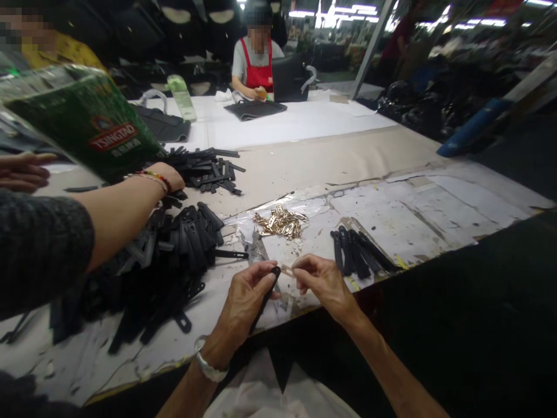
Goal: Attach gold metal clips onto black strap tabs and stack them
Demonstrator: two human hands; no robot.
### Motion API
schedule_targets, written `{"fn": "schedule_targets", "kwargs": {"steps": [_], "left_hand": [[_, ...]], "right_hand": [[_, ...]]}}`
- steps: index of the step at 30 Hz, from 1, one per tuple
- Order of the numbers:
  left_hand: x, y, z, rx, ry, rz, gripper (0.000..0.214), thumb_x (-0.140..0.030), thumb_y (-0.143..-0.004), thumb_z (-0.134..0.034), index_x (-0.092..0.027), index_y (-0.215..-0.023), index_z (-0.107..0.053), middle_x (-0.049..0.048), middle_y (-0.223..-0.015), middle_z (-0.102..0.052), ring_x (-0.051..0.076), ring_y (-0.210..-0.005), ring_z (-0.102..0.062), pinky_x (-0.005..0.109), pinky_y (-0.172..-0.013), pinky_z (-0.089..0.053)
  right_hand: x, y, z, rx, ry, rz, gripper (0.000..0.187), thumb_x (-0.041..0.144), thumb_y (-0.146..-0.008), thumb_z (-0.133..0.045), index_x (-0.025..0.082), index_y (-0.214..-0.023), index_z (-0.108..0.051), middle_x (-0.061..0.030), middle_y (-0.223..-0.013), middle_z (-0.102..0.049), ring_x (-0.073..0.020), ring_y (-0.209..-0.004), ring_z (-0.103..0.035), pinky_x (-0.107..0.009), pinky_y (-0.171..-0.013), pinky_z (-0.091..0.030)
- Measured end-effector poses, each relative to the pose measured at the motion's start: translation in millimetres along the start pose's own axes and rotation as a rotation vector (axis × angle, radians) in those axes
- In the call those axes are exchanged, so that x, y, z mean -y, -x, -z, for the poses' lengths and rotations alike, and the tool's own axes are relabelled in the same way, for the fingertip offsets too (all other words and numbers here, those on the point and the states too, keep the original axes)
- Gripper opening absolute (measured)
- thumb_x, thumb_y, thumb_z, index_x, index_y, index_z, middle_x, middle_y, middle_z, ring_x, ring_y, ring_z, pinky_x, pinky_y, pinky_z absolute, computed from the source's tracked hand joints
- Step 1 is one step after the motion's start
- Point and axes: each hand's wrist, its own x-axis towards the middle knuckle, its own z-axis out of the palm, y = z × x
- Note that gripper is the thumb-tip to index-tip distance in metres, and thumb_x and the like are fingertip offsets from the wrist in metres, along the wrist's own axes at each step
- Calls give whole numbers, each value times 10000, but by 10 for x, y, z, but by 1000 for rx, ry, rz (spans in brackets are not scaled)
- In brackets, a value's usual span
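Observation:
My left hand [248,293] is closed around a black strap [266,295], its looped end sticking up between thumb and fingers. My right hand [319,280] pinches a small gold metal clip [287,270] and holds it against the strap's tip. Both hands hover just above the table's near edge. Behind them lies a pile of gold clips [281,222] on clear plastic. A short row of finished-looking black straps [359,252] lies to the right of my right hand. A large heap of black straps [169,255] fills the table to my left.
A co-worker's bare arm [122,209] with a beaded bracelet reaches across the heap from the left, beneath a green Tsingtao carton [87,125]. Another strap pile [209,168] lies further back. A person in a red apron [256,64] works at the far end of the table [435,203].

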Motion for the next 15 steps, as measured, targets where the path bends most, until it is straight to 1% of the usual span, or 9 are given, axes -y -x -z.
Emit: {"fn": "schedule_targets", "kwargs": {"steps": [1, 2, 4, 6, 9, 12, 15], "left_hand": [[-14, 30, -6, 48, -34, -8, 269, -364, -712, -741, -138, -857, -715, 74, -1017, -681, 134, -732, -631, 230, -616, -542], [-24, 62, -11, 91, -63, -6, 267, -360, -716, -740, -129, -848, -724, 84, -1001, -692, 146, -735, -638, 242, -630, -544], [-25, 125, -18, 118, -86, 22, 267, -349, -707, -750, -113, -833, -739, 85, -864, -719, 149, -687, -643, 248, -647, -537], [0, 181, -31, 63, -52, 44, 270, -338, -685, -771, -112, -832, -748, 74, -774, -727, 149, -664, -651, 242, -661, -527], [72, 232, -57, -46, 13, 50, 285, -343, -670, -781, -128, -857, -753, 71, -781, -743, 161, -685, -668, 237, -661, -519], [161, 234, -78, -106, -18, 28, 288, -339, -677, -776, -136, -879, -753, 67, -784, -750, 159, -689, -668, 234, -666, -509], [234, 213, -92, -117, -90, -5, 278, -333, -699, -758, -142, -901, -754, 68, -802, -754, 163, -717, -666, 246, -702, -508]], "right_hand": [[33, 45, -9, 28, 29, 1, 93, 236, -736, -655, 145, -717, -649, 25, -526, -586, -102, -460, -538, -223, -480, -452], [63, 84, -15, 59, 48, -2, 90, 228, -733, -658, 142, -708, -661, 20, -527, -591, -102, -461, -540, -221, -475, -449], [98, 146, -19, 100, 14, -17, 98, 232, -729, -673, 136, -705, -676, 8, -548, -614, -105, -475, -555, -222, -485, -460], [89, 201, -23, 82, -117, -41, 132, 267, -732, -693, 135, -736, -679, -2, -580, -639, -113, -510, -583, -232, -527, -490], [-6, 290, -40, 5, -317, -87, 217, 344, -749, -705, 132, -780, -669, -10, -621, -653, -118, -551, -605, -248, -570, -516], [-134, 372, -78, -36, -366, -126, 262, 374, -754, -714, 118, -776, -663, -19, -628, -650, -103, -532, -589, -228, -540, -496], [-217, 411, -123, -80, -390, -138, 284, 380, -738, -732, 111, -798, -661, -28, -621, -656, -108, -530, -589, -230, -530, -495]]}}
